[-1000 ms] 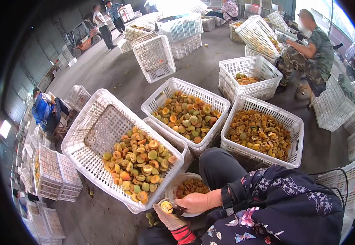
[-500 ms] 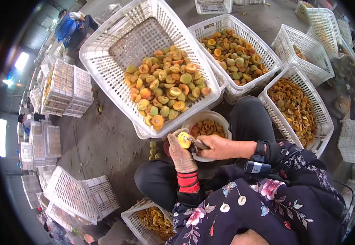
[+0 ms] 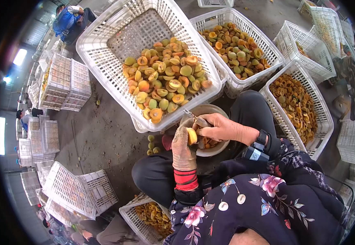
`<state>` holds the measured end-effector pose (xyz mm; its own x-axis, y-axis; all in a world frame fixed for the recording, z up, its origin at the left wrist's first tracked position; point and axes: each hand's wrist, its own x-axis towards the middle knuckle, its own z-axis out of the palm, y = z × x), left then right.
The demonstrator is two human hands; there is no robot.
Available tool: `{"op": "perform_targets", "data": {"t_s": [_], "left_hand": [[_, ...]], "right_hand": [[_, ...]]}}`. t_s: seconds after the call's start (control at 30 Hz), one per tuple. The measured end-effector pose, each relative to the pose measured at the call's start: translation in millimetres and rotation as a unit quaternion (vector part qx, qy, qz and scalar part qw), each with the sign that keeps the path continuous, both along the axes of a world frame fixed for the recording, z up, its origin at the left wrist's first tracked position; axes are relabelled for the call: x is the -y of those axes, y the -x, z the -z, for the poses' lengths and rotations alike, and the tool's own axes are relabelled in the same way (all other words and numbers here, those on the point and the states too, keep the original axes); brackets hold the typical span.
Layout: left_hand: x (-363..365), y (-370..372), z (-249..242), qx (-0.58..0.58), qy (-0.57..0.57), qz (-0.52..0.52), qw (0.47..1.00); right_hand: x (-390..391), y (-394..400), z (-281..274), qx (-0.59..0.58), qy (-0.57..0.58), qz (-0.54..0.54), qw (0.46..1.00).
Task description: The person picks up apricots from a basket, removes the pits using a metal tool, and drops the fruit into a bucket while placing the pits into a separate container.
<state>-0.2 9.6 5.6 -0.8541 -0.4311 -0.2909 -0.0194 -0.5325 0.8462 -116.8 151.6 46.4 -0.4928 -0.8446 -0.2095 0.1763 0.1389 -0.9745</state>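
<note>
My left hand [image 3: 183, 149], in a worn, dirty glove with a red band at the wrist, is closed around a yellow apricot half [image 3: 192, 136], seen from the side. My bare right hand [image 3: 228, 130] grips a small hand tool with a narrow metal tip [image 3: 189, 113]; its handle is mostly hidden in the fingers. The tip points up and left past the gloved fingers. Both hands are close together over a white tub [image 3: 215, 152] with orange fruit pieces inside. Just beyond them, a tilted white crate [image 3: 104, 53] contains apricot halves [image 3: 165, 77].
More white crates of fruit stand at the back [image 3: 273, 51] and right [image 3: 326, 122], with another crate [image 3: 130, 218] by my left leg. Several green fruits [image 3: 151, 145] lie on the floor. Stacked crates [image 3: 65, 83] and a person in blue [image 3: 66, 23] are at left.
The apricot half has turned from showing its cut face to side-on. The tool's tip has moved off that face and now points up beyond my left hand.
</note>
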Motion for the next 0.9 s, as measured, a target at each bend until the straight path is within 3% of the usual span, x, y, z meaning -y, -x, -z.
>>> {"op": "perform_targets", "data": {"t_s": [0.07,0.1,0.13,0.2,0.23,0.33,0.4,0.5,0.57,0.7,0.77,0.8,0.87,0.9], "left_hand": [[-4.2,1.0,-5.6,0.010,0.064,0.019,0.998],[-7.7,2.3,-13.5,-0.004,-0.021,-0.016,1.000],[-10.4,3.5,-18.9,-0.003,-0.022,-0.015,1.000],[-14.2,5.6,-26.6,-0.007,0.127,-0.033,0.991],[-12.8,5.8,-29.3,-0.010,0.083,-0.013,0.996],[-10.2,5.0,-23.3,-0.009,0.136,-0.016,0.990],[-8.8,2.8,-19.9,-0.010,0.108,-0.016,0.994],[-9.4,4.4,-9.8,-0.001,0.061,-0.073,0.995],[-14.7,7.7,-11.0,0.009,0.130,-0.151,0.980],[-13.3,3.4,-9.8,0.037,0.232,-0.115,0.965],[-14.1,3.6,-11.6,0.070,0.472,-0.106,0.872],[-14.9,4.1,-16.2,0.071,0.472,-0.106,0.872],[-17.1,6.6,-27.6,0.038,0.126,-0.151,0.980],[-16.1,5.1,-25.3,0.044,0.214,-0.126,0.968]], "right_hand": [[0.0,3.7,6.3,-0.076,0.011,0.027,0.997],[-0.9,2.0,4.0,-0.080,0.031,0.047,0.995],[-1.5,-1.1,5.3,-0.079,0.030,0.048,0.995],[-1.9,-9.5,8.1,-0.268,-0.003,0.090,0.959],[-0.9,-13.1,7.2,-0.271,-0.024,0.089,0.958],[1.1,-17.6,9.6,-0.298,-0.011,0.091,0.950],[1.4,-17.4,9.1,-0.290,-0.011,0.091,0.953],[6.3,-23.9,9.8,-0.238,-0.017,0.099,0.966],[9.5,-29.7,12.2,-0.232,-0.017,0.131,0.964],[10.8,-32.2,20.1,-0.100,0.008,0.116,0.988],[7.9,-35.5,20.6,-0.112,0.027,0.082,0.990],[7.1,-37.4,20.1,-0.111,0.027,0.082,0.990],[4.8,-39.0,18.0,-0.199,0.023,0.155,0.967],[5.7,-35.9,22.1,-0.232,0.016,0.164,0.959]]}}
